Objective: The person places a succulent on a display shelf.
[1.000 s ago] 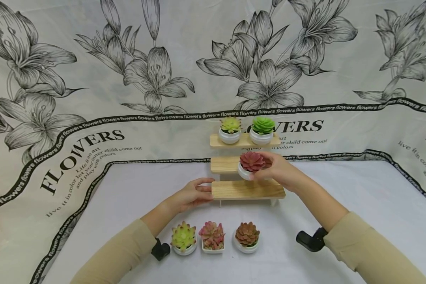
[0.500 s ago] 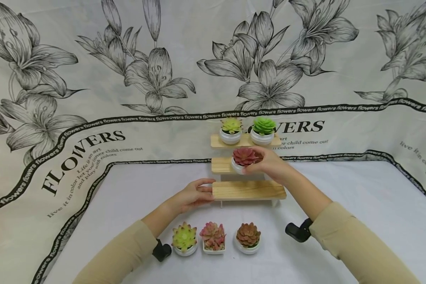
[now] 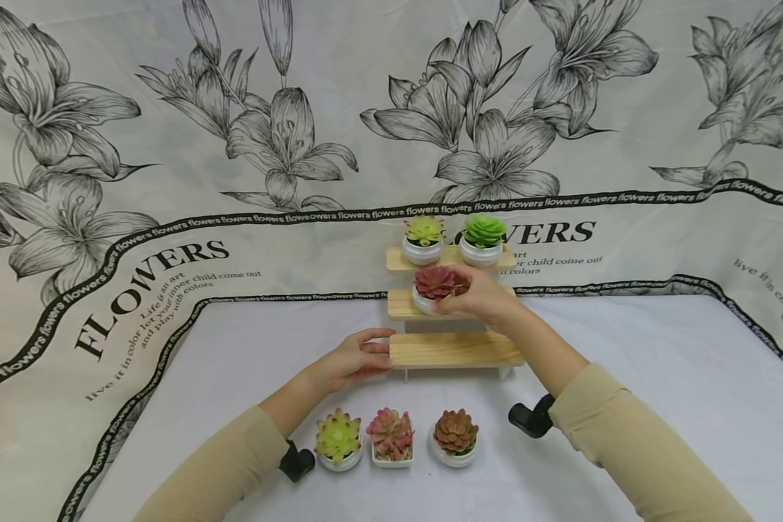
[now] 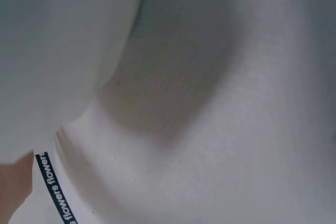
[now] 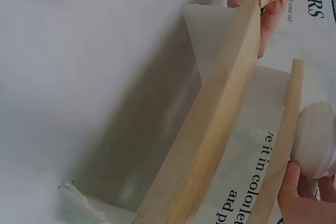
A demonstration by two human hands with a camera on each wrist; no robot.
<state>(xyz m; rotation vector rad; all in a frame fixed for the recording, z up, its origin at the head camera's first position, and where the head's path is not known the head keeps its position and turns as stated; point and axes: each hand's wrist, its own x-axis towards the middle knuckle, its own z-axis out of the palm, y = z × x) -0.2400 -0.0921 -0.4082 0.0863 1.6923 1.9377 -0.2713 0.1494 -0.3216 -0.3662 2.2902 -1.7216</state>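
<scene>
My right hand (image 3: 479, 293) grips a red succulent (image 3: 433, 283) in a round white pot, right at the left part of the middle shelf of a three-step wooden plant stand (image 3: 457, 349). In the right wrist view, the white pot (image 5: 315, 140) meets the shelf board, with right-hand fingers (image 5: 290, 182) at its side. My left hand (image 3: 352, 360) pinches the left end of the lowest shelf, thumb over the board. On the top shelf sit a yellow-green succulent (image 3: 424, 239) and a bright green succulent (image 3: 483, 239), both in white pots.
In front of the stand, a row of potted succulents lies on the white cloth: a yellow-green one with red tips (image 3: 338, 438), a pink one in a square pot (image 3: 391, 437) and a brown one (image 3: 454, 437). A flower-printed cloth (image 3: 300, 145) hangs behind.
My right hand has carried the red succulent leftward and slightly up along the middle shelf, toward its left end. The left hand has stayed on the lowest shelf.
</scene>
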